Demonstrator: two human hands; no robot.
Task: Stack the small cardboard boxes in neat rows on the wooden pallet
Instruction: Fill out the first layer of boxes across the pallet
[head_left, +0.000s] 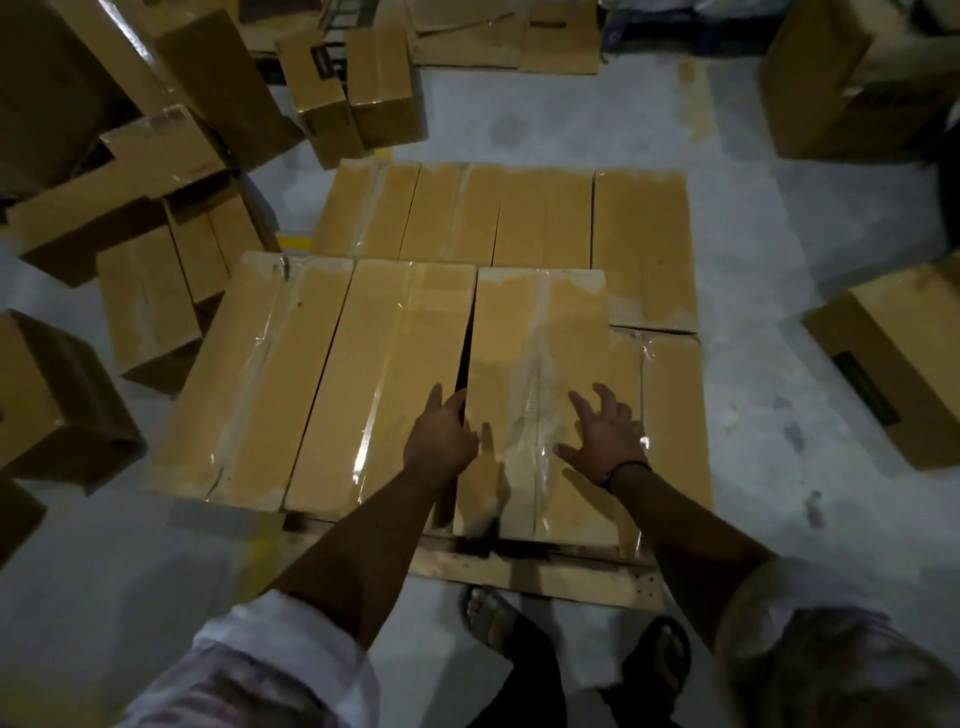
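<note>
- Pale rolled sleeves (291, 639) fill the bottom corners of the frame. Two bare forearms reach from them toward the centre.
- Between the forearms, feet in dark sandals (488, 618) stand on the grey concrete floor (779, 234).
- Just left of centre, the left hand (441, 439) lies palm down. Its fingers (452, 405) are straight and released, pointing up the frame along the dark gap between two boxes.
- Just right of centre is the right hand (605, 439), with a dark band (623, 470) at the wrist. It is palm down over a box top, the fingers spread, loosely bent and holding nothing. Whether it touches the tape cannot be told.
- Under that hand lies a long tan cardboard box (540, 338), sealed along its top with glossy, wrinkled clear tape.
- It is the rightmost of three on the upper layer, beside the middle box (395, 364) and the left box (249, 374).
- All three lie flat and side by side, long axes running from the bottom of the frame to the top, short ends toward the person.
- Beyond them, at upper centre, a far row of boxes (452, 213) lies one layer lower and points the same way.
- One low box (675, 415) shows to the right of the near row.
- At lower centre, the edge of the wooden pallet (519, 569) shows beneath the stack.
- Loose boxes (171, 156) lie tilted in the upper left, and others lie at the right edge.
</note>
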